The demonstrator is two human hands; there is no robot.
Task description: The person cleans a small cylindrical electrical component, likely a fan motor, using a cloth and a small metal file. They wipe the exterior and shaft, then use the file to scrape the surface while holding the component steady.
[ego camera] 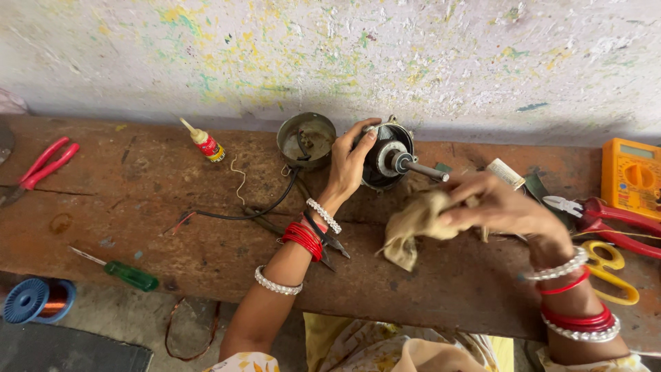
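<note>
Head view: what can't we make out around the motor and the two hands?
- Motor: rear side, hidden by left hand.
- Rag: part bunched inside right hand.
- Pliers: mostly under the left wrist.
- Yellow multimeter: cut off by right edge.
- Metal cup: contents too dim.

Motor (387,157) on bench (172,207) – cup (306,140) left, multimeter (631,177) right, screwdriver (124,272) front-left.

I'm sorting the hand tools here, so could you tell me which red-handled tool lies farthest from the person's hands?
The red-handled pliers at the bench's far left end. The other red-handled tool lies at the right end, close beside the right hand.
</note>
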